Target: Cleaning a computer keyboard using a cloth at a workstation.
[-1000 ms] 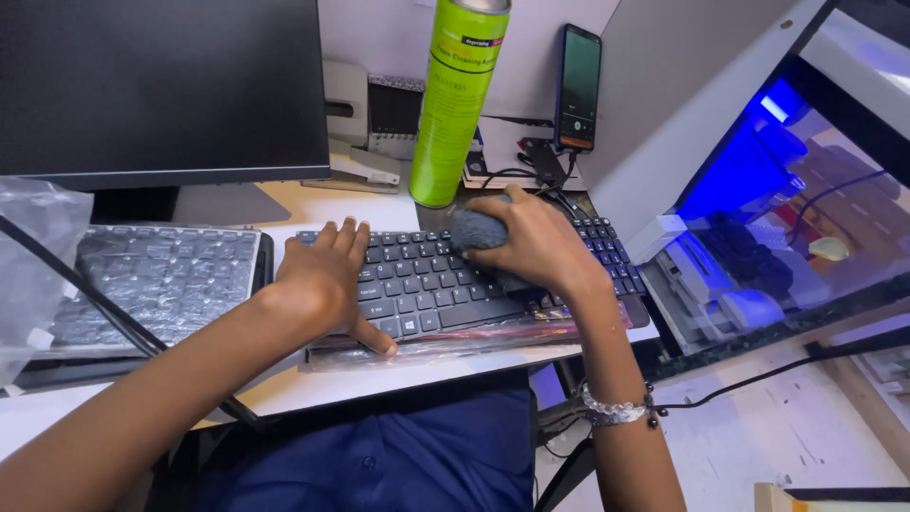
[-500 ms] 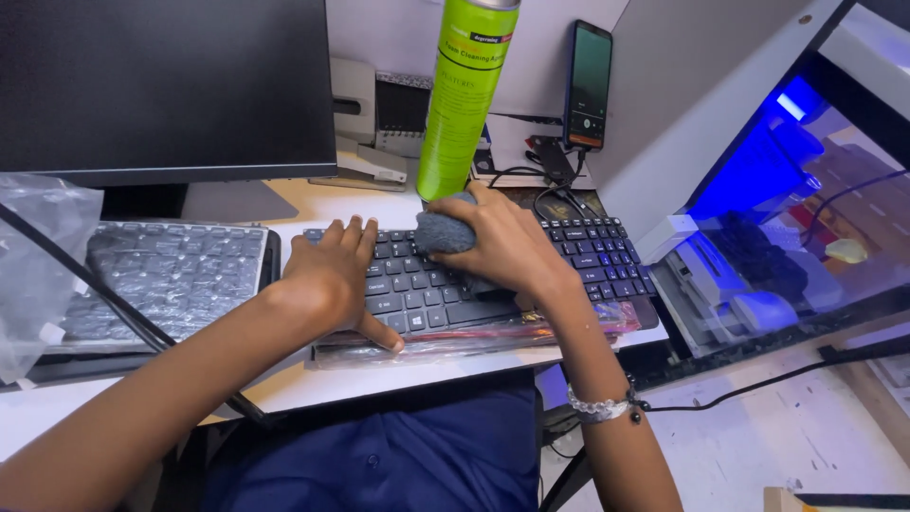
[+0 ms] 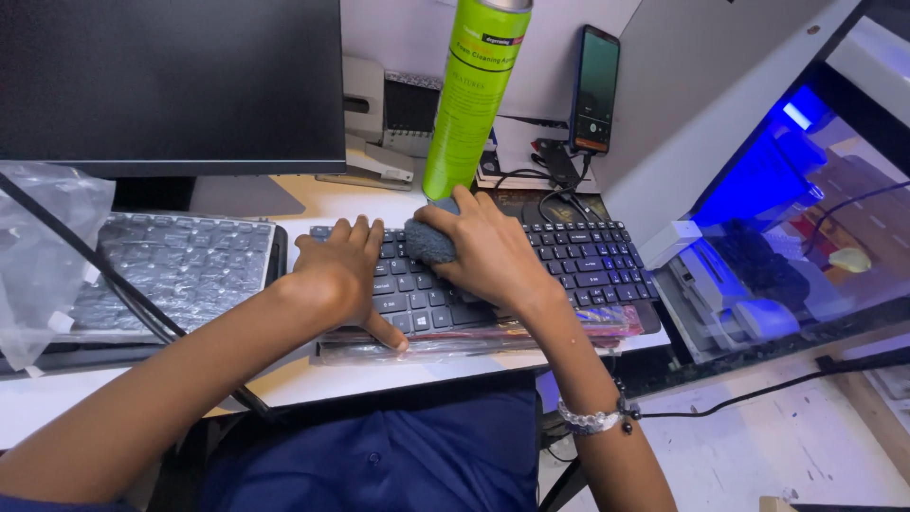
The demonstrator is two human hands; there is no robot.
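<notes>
A black keyboard point(image 3: 588, 261) lies on a plastic sleeve at the desk's front edge. My left hand point(image 3: 339, 273) rests flat on its left end, thumb hooked over the near edge. My right hand point(image 3: 488, 256) is closed on a grey cloth pad point(image 3: 428, 242), pressing it onto the upper middle keys, close to my left fingers. A tall green spray can point(image 3: 474, 90) stands just behind the pad.
A second black keyboard point(image 3: 171, 270) in clear wrap sits to the left under a dark monitor point(image 3: 171, 81). A phone point(image 3: 595, 90) leans upright behind, cables below it. A lit computer case point(image 3: 806, 218) stands to the right. A stapler point(image 3: 365, 171) lies at the back.
My right hand has slid the grey pad leftward across the keys, from the right part of the keyboard to its middle. My left hand has stayed put.
</notes>
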